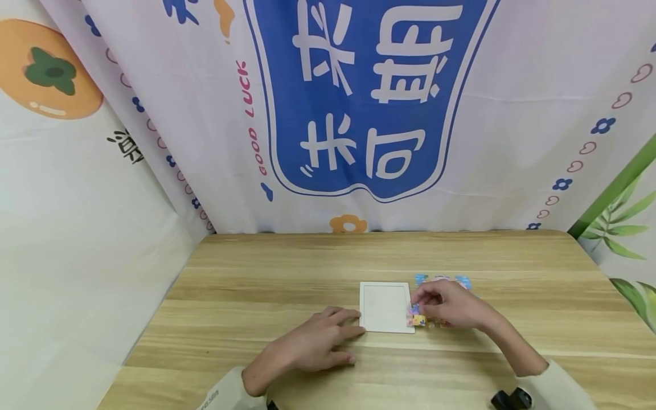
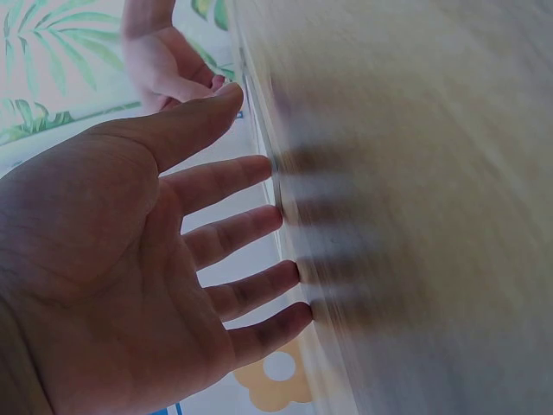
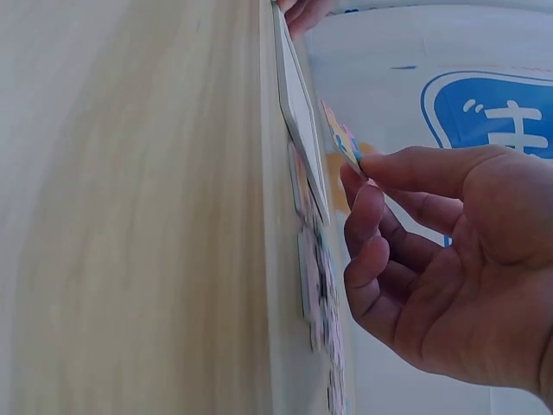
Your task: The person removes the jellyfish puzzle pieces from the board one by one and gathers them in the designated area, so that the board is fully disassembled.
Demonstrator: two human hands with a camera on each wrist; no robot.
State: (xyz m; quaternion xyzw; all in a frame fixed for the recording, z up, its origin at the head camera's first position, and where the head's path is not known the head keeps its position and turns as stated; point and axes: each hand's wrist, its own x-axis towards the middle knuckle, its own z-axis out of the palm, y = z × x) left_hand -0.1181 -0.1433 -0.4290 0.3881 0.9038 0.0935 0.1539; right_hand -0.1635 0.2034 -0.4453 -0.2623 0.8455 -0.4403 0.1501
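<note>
A square white puzzle board [image 1: 386, 307] with a raised border lies flat on the table. My right hand [image 1: 451, 304] pinches a colourful jigsaw piece [image 1: 416, 315] between thumb and forefinger, over the board's right edge. In the right wrist view this jigsaw piece [image 3: 343, 143] is tilted and raised above the board [image 3: 298, 112], with the other fingers curled below. Several loose jigsaw pieces [image 1: 463, 281] lie right of the board, partly hidden under the right hand. My left hand [image 1: 323, 339] has its fingers spread, fingertips at the board's left edge, holding nothing.
The wood-grain table [image 1: 256, 273] extends around the board on all sides. Behind it hangs a white cloth [image 1: 507, 142] with a blue printed panel. A pale printed sheet [image 1: 77, 228] covers the left side, and another with green leaves stands at right.
</note>
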